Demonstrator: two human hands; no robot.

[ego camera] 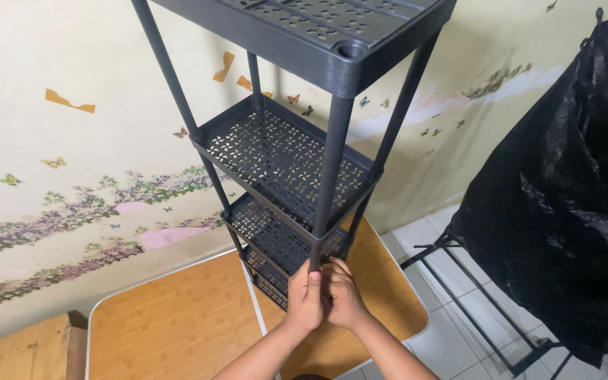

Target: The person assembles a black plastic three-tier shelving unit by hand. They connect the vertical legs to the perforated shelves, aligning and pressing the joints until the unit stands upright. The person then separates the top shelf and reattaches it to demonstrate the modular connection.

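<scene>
Left hand (306, 299) and right hand (345, 295) pressed together, both closed around the near front corner post of a tall black perforated plastic shelving rack (283, 155), at a lower tier. Rack rises directly above the hands, tilted toward the camera. Beneath the hands: folding table with wood-grain top and white edge (177, 324). Right of the hands: black plastic-covered stand (564, 190) on a white tiled floor (452, 338). Beyond the rack: butterfly-patterned wall (72, 155).

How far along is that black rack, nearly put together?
Mostly built: several perforated shelves already sit stacked on poles, standing on the wooden table. In hand: the left hand and right hand grip the near corner pole where it meets a lower shelf. The top corner socket is open; whether more goes there is unclear.
</scene>
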